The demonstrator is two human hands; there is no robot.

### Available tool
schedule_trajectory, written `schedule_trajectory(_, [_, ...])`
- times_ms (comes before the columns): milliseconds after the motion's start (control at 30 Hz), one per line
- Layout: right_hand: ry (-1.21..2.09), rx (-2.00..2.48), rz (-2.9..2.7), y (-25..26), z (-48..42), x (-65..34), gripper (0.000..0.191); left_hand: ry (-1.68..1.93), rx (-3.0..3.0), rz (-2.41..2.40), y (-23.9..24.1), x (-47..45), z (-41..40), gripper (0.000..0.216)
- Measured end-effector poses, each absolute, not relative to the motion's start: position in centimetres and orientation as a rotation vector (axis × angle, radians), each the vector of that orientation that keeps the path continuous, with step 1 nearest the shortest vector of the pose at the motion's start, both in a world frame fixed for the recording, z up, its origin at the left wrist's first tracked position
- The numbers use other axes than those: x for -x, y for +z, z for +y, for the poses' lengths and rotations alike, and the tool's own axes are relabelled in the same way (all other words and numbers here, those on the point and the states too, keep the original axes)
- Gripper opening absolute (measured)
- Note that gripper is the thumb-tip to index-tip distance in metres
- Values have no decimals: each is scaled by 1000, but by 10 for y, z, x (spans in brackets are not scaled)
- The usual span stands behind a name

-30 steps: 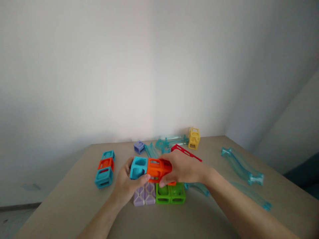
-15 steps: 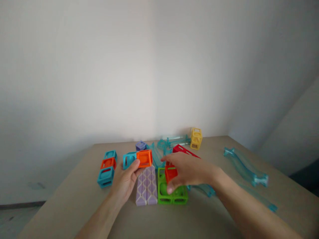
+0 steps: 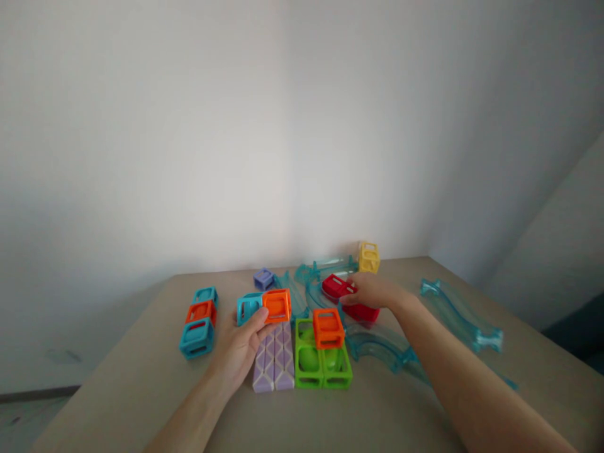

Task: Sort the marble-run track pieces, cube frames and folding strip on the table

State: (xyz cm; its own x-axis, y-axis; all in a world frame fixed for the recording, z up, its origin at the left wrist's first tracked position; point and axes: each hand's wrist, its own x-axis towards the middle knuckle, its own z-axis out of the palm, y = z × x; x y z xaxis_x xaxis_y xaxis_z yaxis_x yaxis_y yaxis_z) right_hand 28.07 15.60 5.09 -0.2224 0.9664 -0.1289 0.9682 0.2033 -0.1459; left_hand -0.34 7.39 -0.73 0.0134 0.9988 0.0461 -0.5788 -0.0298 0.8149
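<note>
Head cam: left hand (image 3: 240, 347) curled tight round the teal-orange block pair (image 3: 264, 306), right hand (image 3: 371, 292) stretched forward, fingers wrapped on the red piece (image 3: 336, 286).

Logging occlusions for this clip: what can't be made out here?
Head view, the only one:
The right hand covers part of the red piece; grip unclear.
The left hand hides the lower edge of the teal-and-orange blocks.
The right forearm crosses the clear track, hiding its right end.
</note>
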Motion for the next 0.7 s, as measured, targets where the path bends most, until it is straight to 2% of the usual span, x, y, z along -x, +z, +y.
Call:
schedule_trajectory(200, [-189,-2081,2363,63,155,-287,21,1484,-769,701,-7,2,75,17])
schedule_trajectory(333, [-20,-2213,2414,90,146,-286,33,1515,-754,693,-4,1,73,17])
schedule_trajectory(400, [3,-2188,2530,106,136,-280,37,1528,-747,683,-3,1,73,26])
schedule_trajectory(467, [-152,-2040,2751,119,121,-269,36,1552,-734,670,-3,1,73,41])
schedule_trajectory(533, [-482,-1854,2896,126,106,-255,36,1575,-729,665,-3,1,74,53])
schedule_trajectory(600, [-738,-1671,2950,126,92,-240,33,1591,-729,659,-2,1,73,58])
schedule_trajectory(700, [-804,-1573,3028,123,81,-223,26,1618,-733,639,0,0,72,58])
